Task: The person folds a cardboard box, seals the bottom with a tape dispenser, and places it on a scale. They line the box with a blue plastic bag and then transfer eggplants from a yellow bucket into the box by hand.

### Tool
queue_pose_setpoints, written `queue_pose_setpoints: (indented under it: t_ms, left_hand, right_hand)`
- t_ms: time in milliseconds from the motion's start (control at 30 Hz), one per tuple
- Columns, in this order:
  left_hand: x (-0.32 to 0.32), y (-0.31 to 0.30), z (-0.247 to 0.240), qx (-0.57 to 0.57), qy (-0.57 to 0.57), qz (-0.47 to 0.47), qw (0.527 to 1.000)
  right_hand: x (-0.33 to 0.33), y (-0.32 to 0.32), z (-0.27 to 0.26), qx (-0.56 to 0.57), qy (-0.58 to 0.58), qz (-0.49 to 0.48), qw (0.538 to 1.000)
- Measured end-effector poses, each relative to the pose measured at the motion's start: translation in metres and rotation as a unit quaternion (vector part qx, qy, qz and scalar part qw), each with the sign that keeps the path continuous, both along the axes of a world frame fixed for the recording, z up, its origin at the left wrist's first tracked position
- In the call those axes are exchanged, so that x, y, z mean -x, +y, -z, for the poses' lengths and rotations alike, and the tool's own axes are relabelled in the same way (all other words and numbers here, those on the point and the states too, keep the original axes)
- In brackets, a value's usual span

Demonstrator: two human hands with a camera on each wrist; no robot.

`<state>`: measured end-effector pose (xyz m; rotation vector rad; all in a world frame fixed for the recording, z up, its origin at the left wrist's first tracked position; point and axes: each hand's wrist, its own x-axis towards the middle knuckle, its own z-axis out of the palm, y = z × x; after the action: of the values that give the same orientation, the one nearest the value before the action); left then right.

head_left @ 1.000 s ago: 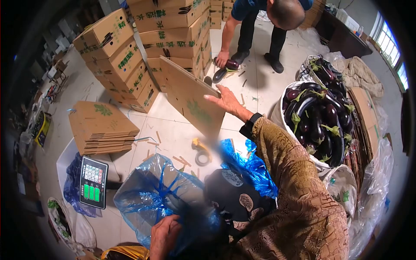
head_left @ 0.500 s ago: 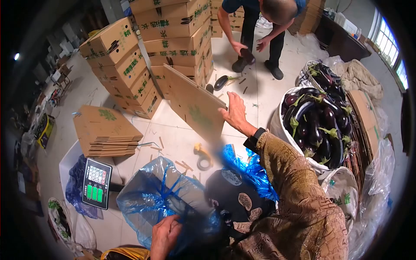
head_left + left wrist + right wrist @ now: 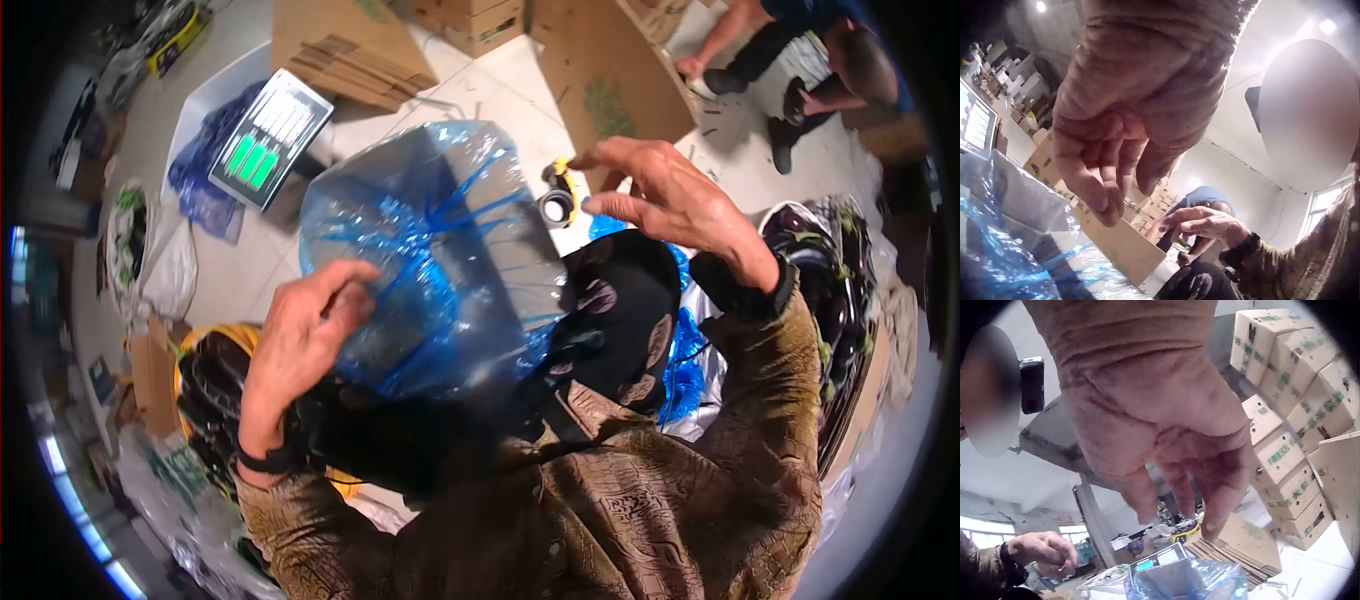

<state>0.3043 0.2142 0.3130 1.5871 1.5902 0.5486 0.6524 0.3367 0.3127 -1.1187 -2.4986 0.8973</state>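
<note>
**Framing the blue bag between your two hands**

The bag (image 3: 440, 250) sits right in front of you, between your hands, with its mouth bulging up towards your head. It is thin, glossy blue film, creased and see-through, stretched over something boxy with flat grey sides. It shows no clear long axis, being about as broad as it is deep.

Your left hand (image 3: 300, 340) is the nearer one. It rests on the bag's near-left edge with the fingers loosely curled, and the wrist view shows no film pinched between them. Your right hand (image 3: 670, 195) hovers apart from the bag over its far-right corner, fingers spread and slightly bent, holding nothing.

Just beyond those fingertips a tape dispenser (image 3: 555, 197) lies on the floor. A scale (image 3: 268, 138) sits far-left, and glossy dark eggplants (image 3: 835, 270) are heaped on your right.
</note>
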Motion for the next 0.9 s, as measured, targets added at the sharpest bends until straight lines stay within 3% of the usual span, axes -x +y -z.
queue_pose_setpoints:
  t_ms: [100,233,267,300,333,367,433,500,533,600,733,800,833,867,900]
  left_hand:
    - [0.020,0.001,0.002,0.038,0.048,0.034,0.998]
    - [0.034,0.016,0.036,-0.027,0.110,0.144,0.983]
    - [0.035,0.024,0.046,-0.056,0.140,0.192,0.970]
    - [0.036,0.029,0.056,-0.060,0.139,0.191,0.970]
    - [0.036,0.034,0.067,-0.098,0.173,0.207,0.958]
    - [0.036,0.039,0.076,-0.134,0.204,0.225,0.943]
    - [0.033,0.054,0.088,-0.137,0.159,0.229,0.950]
    - [0.034,0.064,0.107,-0.155,0.121,0.248,0.949]
    - [0.033,0.071,0.119,-0.158,0.116,0.247,0.949]
    - [0.025,0.080,0.133,-0.035,0.219,0.288,0.932]
    - [0.020,0.094,0.175,-0.012,0.308,0.293,0.905]
    - [0.017,0.095,0.184,-0.035,0.305,0.275,0.911]
    - [0.014,0.099,0.187,-0.029,0.345,0.272,0.898]
    - [0.013,0.102,0.194,-0.021,0.382,0.271,0.883]
    - [0.012,0.104,0.202,-0.019,0.378,0.274,0.884]
  right_hand:
    - [0.030,-0.005,0.000,-0.039,-0.063,-0.113,0.991]
    - [0.076,-0.007,0.029,-0.010,-0.167,-0.229,0.959]
    - [0.093,-0.007,0.039,0.004,-0.208,-0.271,0.940]
    - [0.122,-0.008,0.059,0.050,-0.322,-0.287,0.901]
    - [0.128,-0.013,0.070,0.029,-0.261,-0.336,0.904]
    - [0.129,-0.017,0.104,-0.020,-0.122,-0.362,0.924]
    - [0.179,-0.033,0.158,0.008,-0.263,-0.342,0.902]
    - [0.187,-0.035,0.181,0.047,-0.201,-0.347,0.915]
    - [0.185,-0.041,0.206,0.048,-0.110,-0.316,0.941]
    - [0.196,-0.051,0.221,0.180,-0.150,-0.281,0.931]
    - [0.195,-0.065,0.259,0.230,-0.126,-0.325,0.909]
    - [0.197,-0.058,0.243,0.154,-0.111,-0.385,0.903]
    - [0.197,-0.060,0.194,0.011,-0.195,-0.343,0.919]
    - [0.194,-0.059,0.198,-0.152,-0.227,-0.354,0.894]
    - [0.197,-0.052,0.203,-0.174,-0.276,-0.341,0.882]
